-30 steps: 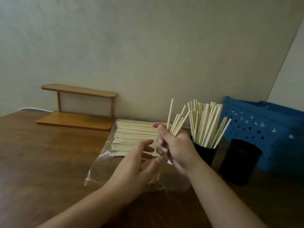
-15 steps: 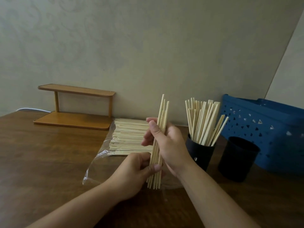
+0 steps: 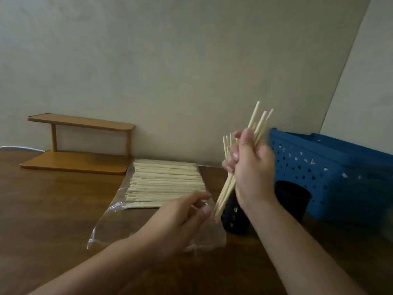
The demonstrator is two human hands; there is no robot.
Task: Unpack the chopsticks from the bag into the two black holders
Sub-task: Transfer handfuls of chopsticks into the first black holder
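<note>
Now your right hand (image 3: 251, 167) grips a small bundle of chopsticks (image 3: 258, 124), tilted, just above the nearer black holder (image 3: 234, 218); your left hand (image 3: 180, 218) hovers loosely open over the bag (image 3: 110, 226), holding nothing. Square the lower tips before dropping them in. That holder looks fairly full, so the empty holder (image 3: 292, 196) beside it may suit better. Many chopsticks remain bagged on the surface (image 3: 53, 209).
</note>
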